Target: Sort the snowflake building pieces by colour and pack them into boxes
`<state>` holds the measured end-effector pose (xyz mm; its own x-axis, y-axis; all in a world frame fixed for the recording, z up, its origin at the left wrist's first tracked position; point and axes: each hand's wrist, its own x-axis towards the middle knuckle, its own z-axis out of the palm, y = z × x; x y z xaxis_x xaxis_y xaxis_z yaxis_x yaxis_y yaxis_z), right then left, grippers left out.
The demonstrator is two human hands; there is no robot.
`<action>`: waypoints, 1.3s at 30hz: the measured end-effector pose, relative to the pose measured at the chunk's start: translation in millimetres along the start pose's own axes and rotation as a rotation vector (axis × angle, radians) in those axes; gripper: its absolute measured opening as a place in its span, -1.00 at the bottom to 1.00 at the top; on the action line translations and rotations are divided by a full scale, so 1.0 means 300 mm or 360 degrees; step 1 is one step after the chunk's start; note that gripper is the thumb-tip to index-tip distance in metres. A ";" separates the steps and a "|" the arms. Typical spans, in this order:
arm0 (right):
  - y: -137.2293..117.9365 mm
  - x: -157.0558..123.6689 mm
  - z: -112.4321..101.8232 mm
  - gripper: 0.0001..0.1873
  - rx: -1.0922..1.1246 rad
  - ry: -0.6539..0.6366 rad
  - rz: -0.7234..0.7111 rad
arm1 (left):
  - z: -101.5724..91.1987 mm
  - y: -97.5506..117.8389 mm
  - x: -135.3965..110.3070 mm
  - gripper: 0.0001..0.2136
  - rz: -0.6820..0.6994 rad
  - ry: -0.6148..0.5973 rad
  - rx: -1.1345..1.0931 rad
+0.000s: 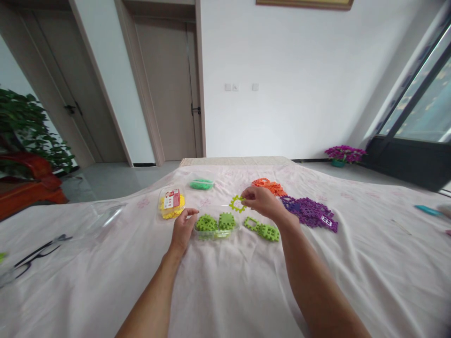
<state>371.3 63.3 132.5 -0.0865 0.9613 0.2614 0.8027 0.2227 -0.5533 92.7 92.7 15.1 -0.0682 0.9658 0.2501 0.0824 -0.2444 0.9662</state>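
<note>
In the head view, my right hand (260, 201) pinches a yellow-green square frame piece with notched edges (232, 205), held above the right back of a clear plastic box (213, 236). My left hand (183, 227) grips the left side of this box, fingers at its rim. Inside lie green interlocking plastic pieces (206, 222), in a loose heap on the left and a neater stack (226, 221) on the right. More green pieces, one a window-like frame (268, 232), lie on the cloth just right of the box.
Orange pieces (271, 187) and a purple pile (310, 213) lie to the right. Behind on the left are a box of yellow pieces (172, 206) and a bag of green ones (201, 184). Eyeglasses (38, 249) and a clear lid (105, 219) rest far left.
</note>
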 end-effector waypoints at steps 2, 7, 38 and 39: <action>-0.064 -0.012 0.027 -0.85 0.0007 -0.0129 -0.0116 | 0.000 -0.002 0.001 -0.76 -0.0004 0.0002 -0.0012; -0.139 -0.031 0.101 -0.78 -0.0134 -0.0322 -0.0302 | 0.002 -0.008 0.003 -0.77 0.0008 -0.0004 -0.0013; -0.033 -0.011 0.016 -0.77 -0.0249 -0.0238 -0.0133 | -0.002 -0.002 0.002 -0.76 0.0025 -0.0018 0.0042; 0.008 -0.006 -0.004 -0.78 -0.0307 -0.0204 -0.0053 | -0.002 -0.004 0.003 -0.76 0.0036 -0.0018 0.0046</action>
<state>374.0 61.9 131.6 -0.1792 0.9695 0.1673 0.8951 0.2312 -0.3813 91.8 93.7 14.2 -0.0547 0.9611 0.2708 0.1123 -0.2636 0.9581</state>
